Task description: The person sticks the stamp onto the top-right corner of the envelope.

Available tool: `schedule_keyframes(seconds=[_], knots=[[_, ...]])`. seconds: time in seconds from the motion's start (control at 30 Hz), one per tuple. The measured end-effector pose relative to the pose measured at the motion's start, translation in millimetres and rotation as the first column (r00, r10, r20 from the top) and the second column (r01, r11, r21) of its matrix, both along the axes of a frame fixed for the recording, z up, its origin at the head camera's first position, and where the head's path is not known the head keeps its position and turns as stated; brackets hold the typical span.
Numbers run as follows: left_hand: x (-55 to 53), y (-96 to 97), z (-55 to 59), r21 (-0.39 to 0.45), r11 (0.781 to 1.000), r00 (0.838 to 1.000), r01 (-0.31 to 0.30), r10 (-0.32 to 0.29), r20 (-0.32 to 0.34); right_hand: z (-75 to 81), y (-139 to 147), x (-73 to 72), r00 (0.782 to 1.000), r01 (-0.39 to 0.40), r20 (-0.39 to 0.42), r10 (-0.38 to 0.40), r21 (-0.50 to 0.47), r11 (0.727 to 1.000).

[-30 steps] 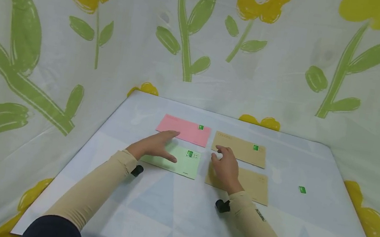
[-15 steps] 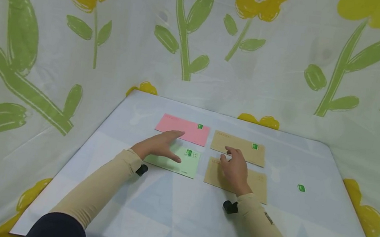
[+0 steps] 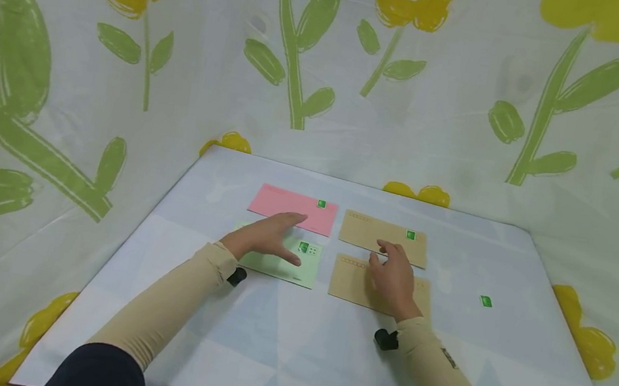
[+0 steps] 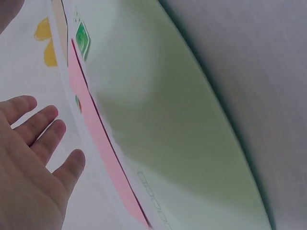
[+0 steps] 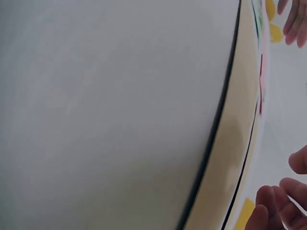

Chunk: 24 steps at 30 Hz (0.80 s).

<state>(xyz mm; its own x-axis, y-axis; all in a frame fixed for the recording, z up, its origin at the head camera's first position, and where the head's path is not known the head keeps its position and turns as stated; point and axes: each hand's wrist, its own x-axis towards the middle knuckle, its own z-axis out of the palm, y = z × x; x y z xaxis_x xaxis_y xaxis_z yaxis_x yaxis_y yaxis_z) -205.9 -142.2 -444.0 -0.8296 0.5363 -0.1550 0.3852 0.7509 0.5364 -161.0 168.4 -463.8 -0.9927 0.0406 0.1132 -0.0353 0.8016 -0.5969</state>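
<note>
My left hand [image 3: 266,238] hovers with spread fingers over a pale green envelope [image 3: 302,275], holding nothing. The green envelope bears a green stamp [image 3: 304,247] beside a small printed square. Behind it lies a pink envelope [image 3: 284,201], also stamped, its front edge overlapped by my left fingertips in the head view. My right hand [image 3: 395,283] is above the nearer brown envelope [image 3: 346,282], fingers loosely bent, thumb apart, nothing between them. It hides part of that envelope, on which no green stamp shows. The farther brown envelope [image 3: 366,232] carries a green stamp [image 3: 410,235].
A single green stamp [image 3: 485,301] lies on the table to the right of the envelopes. The table [image 3: 241,342] has a pale cloth with blue triangles. Flower-printed fabric [image 3: 443,126] hangs behind and along the sides.
My right hand has drifted right across the nearer brown envelope. My left hand has moved slightly right over the green one. The envelopes stay in place; the head view has shifted a little.
</note>
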Motion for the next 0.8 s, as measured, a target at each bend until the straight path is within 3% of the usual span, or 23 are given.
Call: schedule_keyframes(seconds=[0.57,0.8], knots=[[0.1,30.7,-9.1,-0.045,0.998,0.999,0.032,-0.034,-0.035,-4.7,39,4.3,0.998,0.062,0.008,-0.062,0.042,0.997],[3.7,38.9,-7.4,-0.044,0.998,0.999,0.035,-0.036,-0.031,-1.3,57,7.8,0.997,0.076,0.002,-0.076,0.03,0.997]])
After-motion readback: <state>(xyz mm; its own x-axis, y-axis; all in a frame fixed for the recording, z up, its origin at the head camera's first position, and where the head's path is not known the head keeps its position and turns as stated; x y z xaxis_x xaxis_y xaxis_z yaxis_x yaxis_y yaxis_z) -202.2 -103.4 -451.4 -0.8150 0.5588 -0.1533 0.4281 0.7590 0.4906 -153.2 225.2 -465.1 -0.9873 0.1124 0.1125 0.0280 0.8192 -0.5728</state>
